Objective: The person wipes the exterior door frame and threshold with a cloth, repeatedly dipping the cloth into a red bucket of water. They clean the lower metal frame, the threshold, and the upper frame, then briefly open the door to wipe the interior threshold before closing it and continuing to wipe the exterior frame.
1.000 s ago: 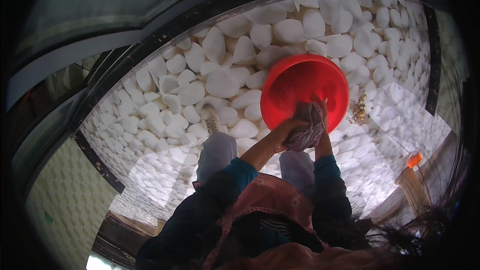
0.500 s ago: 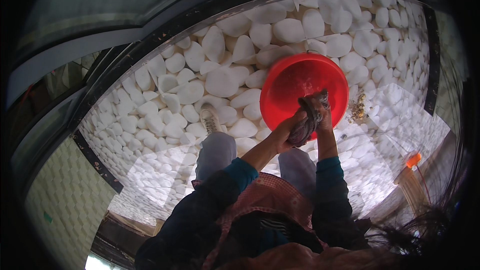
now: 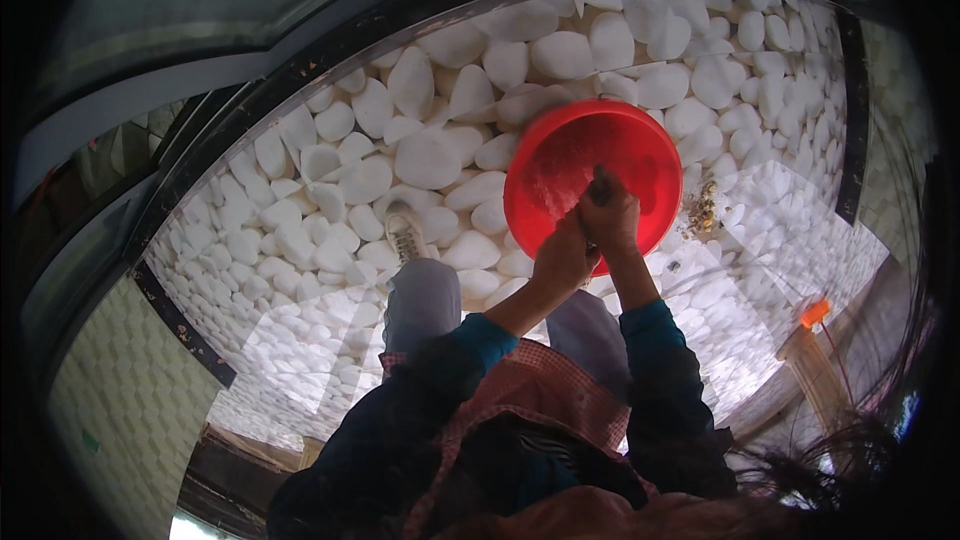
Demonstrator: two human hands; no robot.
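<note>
The right hand (image 3: 613,222) is curling tightly shut around a dark cloth (image 3: 602,178), leaving only a short bunched end poking out towards twelve o'clock. At its eight o'clock, the left hand (image 3: 563,256) is also closing in a fist, pressing against the right; the fingers are hiding whatever it is gripping, so I cannot tell whether it is holding the cloth's other end.

Both hands are hovering over the near half of a red basin (image 3: 517,165), the left one covering its rim around seven o'clock. Judging by that grip, wringing is well under way: the cloth is gathered small, but is not yet being opened out, let go or set down. How wet it is remaining, I cannot tell.

Further out, yellowish crumbs (image 3: 705,208) are lying just beyond the basin's three o'clock on the pebble-patterned floor (image 3: 428,160), and so are awaiting clearing, if that belongs to the work. A pale shoe (image 3: 405,232) is resting between eight and nine.
</note>
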